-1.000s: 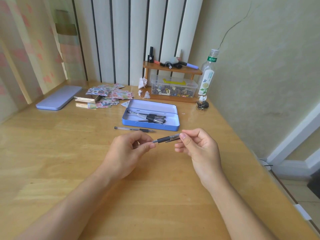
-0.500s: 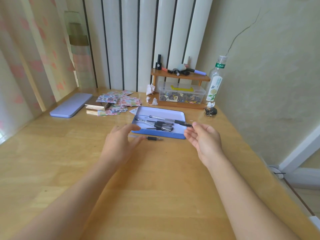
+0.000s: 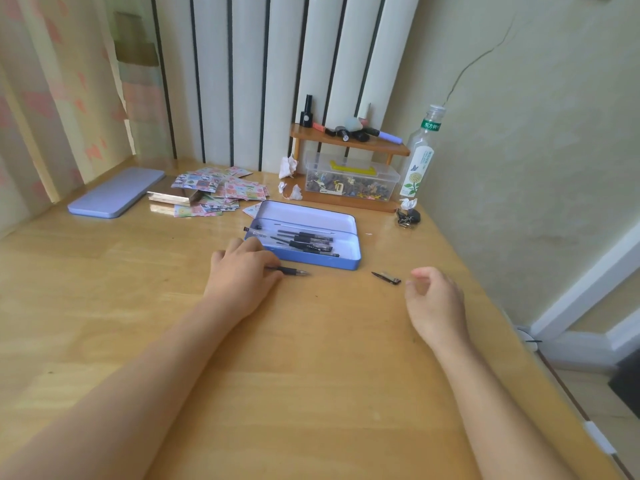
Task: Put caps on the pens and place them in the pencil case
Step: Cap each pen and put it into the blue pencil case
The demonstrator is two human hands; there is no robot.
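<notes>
An open blue pencil case [image 3: 323,263] lies on the wooden desk [image 3: 311,358] with several capped black pens [image 3: 306,241] inside; one of them pokes over its left rim. In front of the case an uncapped pen [image 3: 292,271] lies on the desk, tip pointing right. My left hand [image 3: 242,271] is down over its rear end, fingers closed around it. A loose black pen cap [image 3: 386,277] lies to the right. My right hand [image 3: 437,299] hovers just right of the cap with loosely curled fingers and holds nothing.
The case's lavender lid [image 3: 117,195] lies at the far left. Patterned paper squares [image 3: 216,192] are spread behind the case. A small wooden shelf [image 3: 349,142], a clear plastic box [image 3: 351,183] and an empty bottle [image 3: 420,157] stand at the back right by the wall.
My right hand laid the capped pen in the case and drew back to the right, beside the loose cap. My left hand reached forward and closed on the uncapped pen on the desk.
</notes>
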